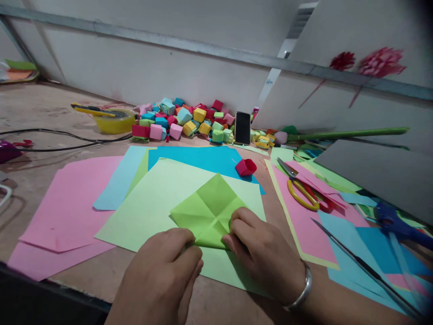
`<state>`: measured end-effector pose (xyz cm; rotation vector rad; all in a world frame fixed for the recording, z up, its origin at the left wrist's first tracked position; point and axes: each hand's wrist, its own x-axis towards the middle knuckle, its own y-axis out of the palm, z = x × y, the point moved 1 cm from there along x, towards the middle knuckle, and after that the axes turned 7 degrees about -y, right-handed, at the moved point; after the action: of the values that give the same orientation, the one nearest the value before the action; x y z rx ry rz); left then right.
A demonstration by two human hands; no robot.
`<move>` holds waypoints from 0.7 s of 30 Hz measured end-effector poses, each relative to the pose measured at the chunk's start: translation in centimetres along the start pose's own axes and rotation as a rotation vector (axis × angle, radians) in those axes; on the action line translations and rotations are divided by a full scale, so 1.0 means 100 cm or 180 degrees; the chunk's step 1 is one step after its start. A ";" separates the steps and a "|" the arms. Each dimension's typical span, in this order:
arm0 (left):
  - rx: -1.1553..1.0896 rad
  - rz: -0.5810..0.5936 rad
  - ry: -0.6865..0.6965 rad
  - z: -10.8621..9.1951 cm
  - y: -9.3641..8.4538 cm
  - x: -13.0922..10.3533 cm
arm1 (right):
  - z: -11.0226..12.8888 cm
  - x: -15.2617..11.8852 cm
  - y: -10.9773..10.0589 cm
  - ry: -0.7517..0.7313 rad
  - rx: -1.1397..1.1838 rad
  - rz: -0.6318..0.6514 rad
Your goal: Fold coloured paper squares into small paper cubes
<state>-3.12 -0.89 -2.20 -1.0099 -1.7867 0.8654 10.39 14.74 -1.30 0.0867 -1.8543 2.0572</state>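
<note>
A bright green paper square (211, 203) with crossing creases lies turned like a diamond on a pale green sheet (145, 198). Its near corner is folded over, giving a straight near edge. My left hand (165, 266) pinches the left end of that edge, fingers curled. At the right end, my right hand (253, 248), with a silver bangle on the wrist, grips the paper between thumb and fingers. Beyond the green square, a small open red paper box (246, 167) sits on a blue sheet (199, 155).
Many folded paper cubes (184, 117) lie by the wall, beside a phone (242, 127). Yellow-handled scissors (302, 194) and a long dark blade (358, 259) lie right. Pink sheets (74, 198) are left, a cutter (93, 109) on a yellow tape roll (115, 123) behind.
</note>
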 end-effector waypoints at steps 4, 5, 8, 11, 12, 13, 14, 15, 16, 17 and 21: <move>-0.0002 0.0046 0.0061 0.001 0.000 0.000 | -0.001 0.003 0.000 0.0031 -0.0129 0.0083; 0.0018 0.0025 0.0087 0.001 0.000 0.001 | -0.001 0.004 -0.001 0.0033 -0.0143 0.0101; 0.0122 -0.0059 0.0183 0.000 0.000 0.001 | -0.001 0.006 -0.001 0.0044 -0.0151 0.0181; 0.0174 -0.0030 0.0222 -0.001 0.001 0.001 | -0.001 0.006 -0.001 0.0079 -0.0194 0.0262; 0.0178 -0.0017 0.0219 0.000 0.001 0.001 | -0.001 0.006 -0.001 0.0085 -0.0213 0.0287; 0.0174 -0.0020 0.0221 0.000 0.002 0.001 | 0.000 0.007 -0.001 0.0092 -0.0231 0.0309; 0.0173 -0.0029 0.0227 0.000 0.003 0.001 | 0.000 0.007 -0.002 0.0103 -0.0247 0.0325; 0.0174 -0.0031 0.0237 0.000 0.004 0.001 | 0.000 0.007 -0.002 0.0118 -0.0260 0.0343; 0.0182 -0.0042 0.0237 0.000 0.005 0.001 | 0.000 0.007 -0.002 0.0135 -0.0273 0.0360; 0.0198 -0.0041 0.0247 0.000 0.006 0.001 | 0.000 0.007 -0.002 0.0152 -0.0283 0.0373; 0.0400 0.0083 0.0259 -0.003 0.007 0.002 | 0.000 0.009 -0.002 0.0166 -0.0296 0.0395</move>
<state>-2.69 -0.41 -2.58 -0.9753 -1.6335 0.9276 9.65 14.92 -0.86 -0.1078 -1.9647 2.0287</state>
